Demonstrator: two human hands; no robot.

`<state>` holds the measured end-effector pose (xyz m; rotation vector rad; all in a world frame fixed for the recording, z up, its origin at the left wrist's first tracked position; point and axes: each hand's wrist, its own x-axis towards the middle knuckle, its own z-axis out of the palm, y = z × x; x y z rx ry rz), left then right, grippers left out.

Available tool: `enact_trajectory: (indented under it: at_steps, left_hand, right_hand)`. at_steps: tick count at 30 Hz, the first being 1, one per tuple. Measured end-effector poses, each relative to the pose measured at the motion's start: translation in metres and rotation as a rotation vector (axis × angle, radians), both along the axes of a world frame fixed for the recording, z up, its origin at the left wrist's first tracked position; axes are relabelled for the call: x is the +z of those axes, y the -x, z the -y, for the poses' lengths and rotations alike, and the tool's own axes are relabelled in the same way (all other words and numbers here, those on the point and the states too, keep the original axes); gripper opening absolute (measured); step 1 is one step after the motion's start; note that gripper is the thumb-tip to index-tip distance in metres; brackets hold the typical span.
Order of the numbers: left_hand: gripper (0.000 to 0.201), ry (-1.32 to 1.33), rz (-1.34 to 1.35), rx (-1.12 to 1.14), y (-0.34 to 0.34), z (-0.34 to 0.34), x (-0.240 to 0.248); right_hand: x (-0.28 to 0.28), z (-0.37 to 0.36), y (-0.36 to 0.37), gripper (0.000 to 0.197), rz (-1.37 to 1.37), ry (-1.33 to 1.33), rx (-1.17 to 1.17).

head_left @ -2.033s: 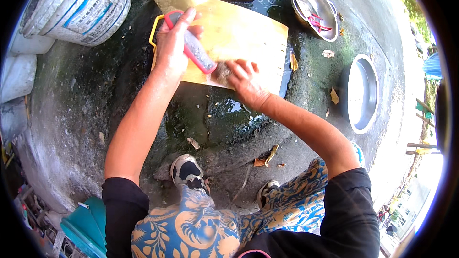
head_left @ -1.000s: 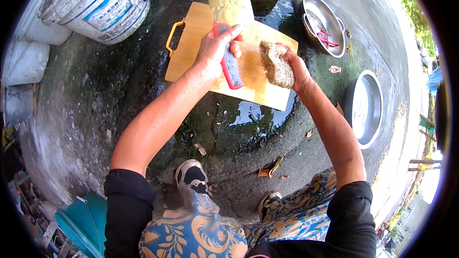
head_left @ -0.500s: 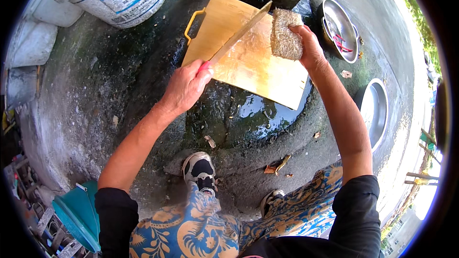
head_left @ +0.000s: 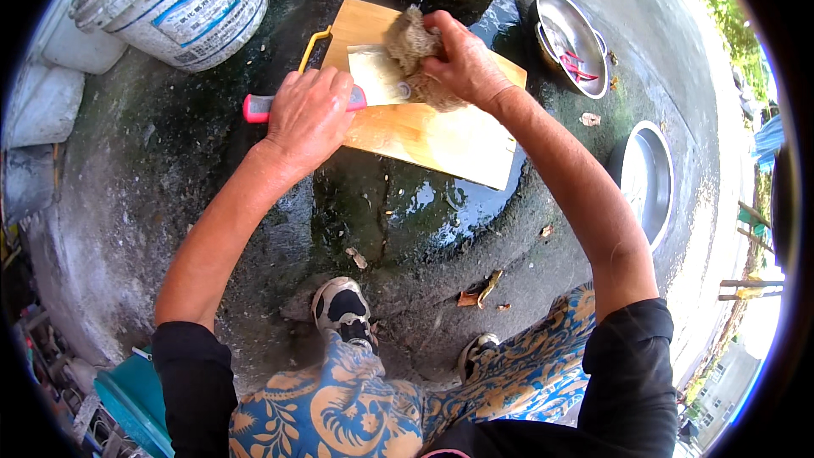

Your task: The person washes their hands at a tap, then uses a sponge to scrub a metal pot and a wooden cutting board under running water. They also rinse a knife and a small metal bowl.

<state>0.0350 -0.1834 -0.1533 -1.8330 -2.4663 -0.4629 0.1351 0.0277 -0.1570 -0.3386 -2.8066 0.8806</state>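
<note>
My left hand is closed round the red-and-grey handle of a wide-bladed kitchen knife. The blade lies turned broad side up over a wooden cutting board, which has a yellow side handle. In my right hand is a brown fibrous scrubbing pad, bunched up and pressed on the blade's far part. The pad and my fingers hide the blade's right end. Wet ground surrounds the board.
Far left stands a dirty white bucket. To the right sit a metal bowl with red peppers in it and a metal basin. A teal bucket is at lower left. Dry leaves lie near my shoes.
The knife has turned from edge-on and slanting to broad side up, and my left hand moved left and up. My right hand came leftward, bringing the pad onto the blade.
</note>
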Motion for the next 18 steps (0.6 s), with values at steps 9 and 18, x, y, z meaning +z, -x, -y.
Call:
enact_trajectory:
  at_steps: [9, 18]
  left_hand:
    - [0.031, -0.025, -0.002, 0.045, 0.012, 0.005, 0.004]
    - [0.034, -0.096, 0.158, 0.094, 0.019, -0.021, -0.006]
  right_hand:
    - [-0.045, -0.071, -0.037, 0.05, 0.102, 0.01, -0.455]
    - [-0.036, -0.081, -0.058, 0.055, 0.008, 0.605, -0.686]
